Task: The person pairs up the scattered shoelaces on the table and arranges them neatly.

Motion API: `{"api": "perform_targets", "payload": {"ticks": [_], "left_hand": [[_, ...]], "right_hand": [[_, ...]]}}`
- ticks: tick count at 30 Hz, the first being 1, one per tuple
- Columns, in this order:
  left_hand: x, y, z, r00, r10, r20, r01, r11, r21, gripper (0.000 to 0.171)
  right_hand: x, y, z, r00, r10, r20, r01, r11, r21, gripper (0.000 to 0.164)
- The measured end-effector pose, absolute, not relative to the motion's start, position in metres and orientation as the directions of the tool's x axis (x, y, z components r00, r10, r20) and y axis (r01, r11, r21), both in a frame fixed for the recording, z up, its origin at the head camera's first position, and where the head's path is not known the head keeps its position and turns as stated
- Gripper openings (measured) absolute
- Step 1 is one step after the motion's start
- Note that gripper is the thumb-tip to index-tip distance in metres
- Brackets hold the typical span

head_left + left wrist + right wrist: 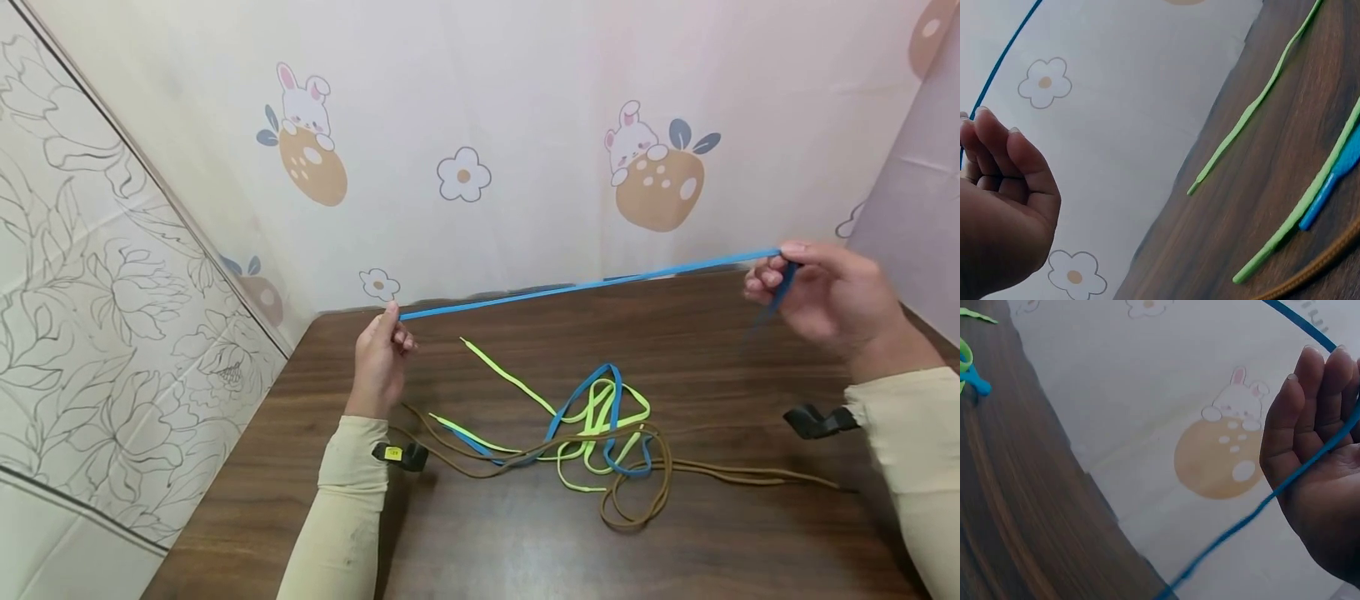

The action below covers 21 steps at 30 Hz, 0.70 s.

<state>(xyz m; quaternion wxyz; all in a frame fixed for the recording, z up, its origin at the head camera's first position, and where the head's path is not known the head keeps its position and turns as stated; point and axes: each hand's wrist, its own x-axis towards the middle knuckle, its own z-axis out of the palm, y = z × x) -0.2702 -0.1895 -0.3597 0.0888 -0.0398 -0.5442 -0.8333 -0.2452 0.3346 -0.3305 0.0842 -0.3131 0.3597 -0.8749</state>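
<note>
A blue shoelace (525, 296) is stretched nearly straight above the table's back edge, rising slightly to the right. My left hand (378, 358) pinches its left end between thumb and fingers. The right hand (836, 292) pinches it farther along, and a loose tail hangs past the palm; the right wrist view shows this tail (1235, 528) running down across the hand. Below, on the table, lies a loose tangle: yellow-green laces (517, 382), another blue lace (617, 400) and brown laces (663, 483). In the left wrist view a blue lace tip (1316, 209) lies beside a yellow-green lace (1285, 228).
The dark wooden table (480, 550) reaches back to a wall covering (525, 108) printed with rabbits and flowers. At left stands a white panel (112, 275) with line-drawn flowers. Black straps hang at both wrists.
</note>
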Motion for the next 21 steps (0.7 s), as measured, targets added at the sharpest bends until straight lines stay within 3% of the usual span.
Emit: {"api": "perform_targets", "payload": {"ticks": [7, 12, 16, 21], "left_hand": [[-0.272, -0.192, -0.363, -0.991, -0.098, 0.09, 0.117, -0.321, 0.94, 0.04], [-0.272, -0.195, -0.364, -0.994, -0.098, 0.051, 0.074, -0.248, 0.966, 0.041], [-0.274, -0.199, -0.366, -0.993, -0.112, 0.021, 0.047, -0.23, 0.972, 0.038], [-0.277, -0.202, -0.37, -0.993, -0.119, -0.011, 0.017, -0.233, 0.972, 0.034]], "right_hand": [[-0.251, 0.349, -0.342, -0.829, -0.342, 0.443, -0.116, -0.669, -0.734, 0.057], [-0.252, 0.354, -0.345, -0.853, -0.309, 0.421, -0.207, -0.54, -0.816, 0.048], [-0.25, 0.356, -0.348, -0.918, -0.217, 0.333, -0.263, -0.297, -0.918, 0.036], [-0.25, 0.359, -0.35, -0.978, -0.066, 0.196, -0.2, 0.064, -0.978, 0.03]]}}
